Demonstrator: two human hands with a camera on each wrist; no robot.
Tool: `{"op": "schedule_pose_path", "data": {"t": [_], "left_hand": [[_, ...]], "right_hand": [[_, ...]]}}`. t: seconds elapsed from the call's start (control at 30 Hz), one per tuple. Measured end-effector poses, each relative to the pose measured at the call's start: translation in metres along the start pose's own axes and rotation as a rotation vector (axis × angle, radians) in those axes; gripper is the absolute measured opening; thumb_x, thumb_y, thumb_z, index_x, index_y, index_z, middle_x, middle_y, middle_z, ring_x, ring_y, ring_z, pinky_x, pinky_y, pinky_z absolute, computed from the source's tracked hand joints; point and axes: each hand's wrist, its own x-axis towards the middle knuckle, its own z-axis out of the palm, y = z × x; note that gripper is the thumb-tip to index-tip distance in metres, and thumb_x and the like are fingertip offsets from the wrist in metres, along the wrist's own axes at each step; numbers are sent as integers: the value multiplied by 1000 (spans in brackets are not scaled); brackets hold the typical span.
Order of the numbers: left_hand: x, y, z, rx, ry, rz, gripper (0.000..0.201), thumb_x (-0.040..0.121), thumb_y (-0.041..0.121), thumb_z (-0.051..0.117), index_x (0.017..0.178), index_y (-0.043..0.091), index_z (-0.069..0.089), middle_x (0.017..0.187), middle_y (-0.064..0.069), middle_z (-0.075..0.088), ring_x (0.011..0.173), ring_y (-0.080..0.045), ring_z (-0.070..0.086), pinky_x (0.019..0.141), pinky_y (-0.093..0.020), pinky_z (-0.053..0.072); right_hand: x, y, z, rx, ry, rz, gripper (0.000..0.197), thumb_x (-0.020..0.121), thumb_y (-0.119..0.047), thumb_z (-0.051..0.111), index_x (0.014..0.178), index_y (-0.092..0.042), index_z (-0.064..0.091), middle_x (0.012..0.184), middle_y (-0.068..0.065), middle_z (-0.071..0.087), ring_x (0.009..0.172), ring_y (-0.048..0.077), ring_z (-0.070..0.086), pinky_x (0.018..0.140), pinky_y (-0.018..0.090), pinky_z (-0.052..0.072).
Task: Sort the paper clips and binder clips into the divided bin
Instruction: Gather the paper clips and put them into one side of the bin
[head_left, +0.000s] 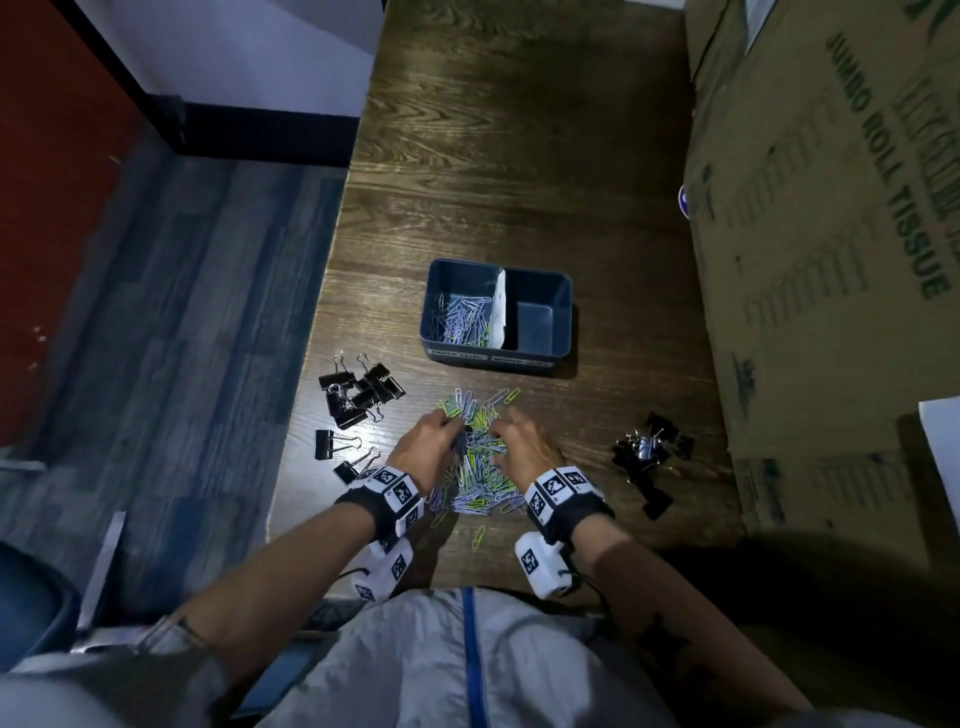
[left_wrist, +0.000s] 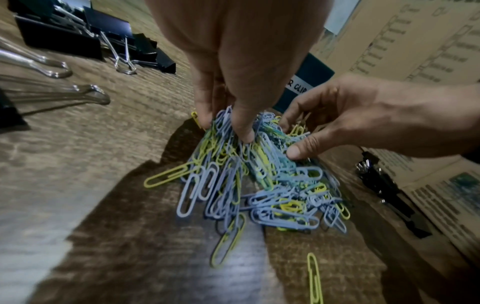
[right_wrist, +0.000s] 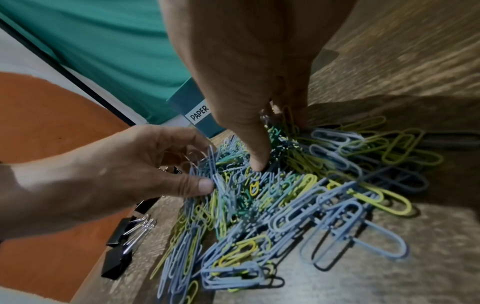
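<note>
Paper clips (head_left: 475, 457) heaped at 6 o'clock of divided bin (head_left: 566, 312), some already in left compartment, right one bare. Left hand (head_left: 428, 447) and right hand (head_left: 522, 441) dug in from 9 and 3, fingers curled, pinching bunches, likely to scoop together. Binder clips (head_left: 358, 389) kept aside at 10, more (head_left: 647, 452) at 3.

The dark wood table (head_left: 509, 171) carries a divided bin (head_left: 563, 322), a paper clip pile (head_left: 480, 467), binder clips at left (head_left: 361, 392) and right (head_left: 649, 452), and cardboard boxes (head_left: 831, 260).
</note>
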Motion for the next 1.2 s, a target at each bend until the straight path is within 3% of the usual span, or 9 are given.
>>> {"op": "schedule_pose_path", "data": {"t": [0.17, 0.27, 0.37, 0.5, 0.7, 0.93, 1.03, 1.07, 1.2], "left_hand": [[3, 5, -18, -46, -13, -23, 10, 90, 7, 61, 95, 15, 65, 92, -3, 60, 73, -20, 60, 69, -34, 55], [5, 2, -24, -53, 25, -68, 13, 92, 12, 59, 97, 18, 68, 93, -2, 66, 79, -18, 64, 72, -32, 55], [4, 3, -33, -97, 46, -36, 14, 93, 9, 59, 99, 15, 71, 90, -4, 68, 68, -14, 64, 63, -25, 55], [-2, 10, -59, -134, 125, 105, 10, 92, 10, 61, 94, 11, 71, 85, -3, 67, 68, -10, 65, 61, -21, 55], [10, 30, -128, -213, 295, 145, 10, 91, 8, 63, 95, 10, 72, 91, 4, 68, 72, 2, 61, 67, 0, 44], [74, 40, -179, -256, 461, 122, 7, 88, 11, 67, 92, 14, 73, 84, 3, 72, 76, -5, 66, 75, -22, 56], [93, 28, -169, -241, 421, 89, 11, 86, 14, 70, 97, 14, 73, 91, -2, 74, 81, -12, 68, 81, -34, 57], [94, 23, -163, -202, 411, 78, 13, 87, 13, 69, 99, 14, 73, 94, -4, 74, 83, -15, 68, 81, -36, 57], [71, 10, -136, -59, 491, 54, 18, 89, 5, 59, 100, 14, 71, 92, -6, 73, 73, -21, 66, 66, -35, 57]], "right_hand": [[2, 1, -8, 33, 16, 1, 19, 83, -7, 75, 99, -16, 69, 141, 4, 54, 121, 28, 58, 97, 38, 50], [3, 3, -12, 64, 44, 54, 20, 84, -11, 77, 103, -17, 74, 111, 10, 71, 97, 30, 69, 84, 39, 58], [1, 5, -17, 94, 59, 70, 14, 89, -15, 73, 102, -17, 75, 93, 11, 73, 86, 29, 70, 80, 41, 59], [-2, 9, -29, 137, 36, 83, 17, 90, -18, 72, 106, -17, 75, 97, 10, 74, 84, 26, 70, 83, 40, 59], [-3, 11, -47, 222, -1, 61, 17, 82, -19, 80, 98, -18, 76, 100, 6, 75, 78, 13, 71, 77, 37, 61], [5, -12, -99, 278, 51, 16, 19, 79, -19, 80, 97, -15, 77, 106, 6, 73, 91, 17, 68, 90, 31, 55], [8, -27, -136, 279, 107, -42, 23, 82, -18, 78, 103, -10, 76, 102, 4, 74, 81, 7, 62, 71, -2, 42], [10, -34, -149, 282, 131, -61, 22, 83, -17, 78, 103, -9, 76, 97, 1, 73, 75, 2, 57, 66, -5, 39], [37, -54, -184, 303, 224, -64, 19, 82, -19, 80, 100, -13, 79, 95, 1, 72, 82, 10, 57, 81, 25, 50]]}}
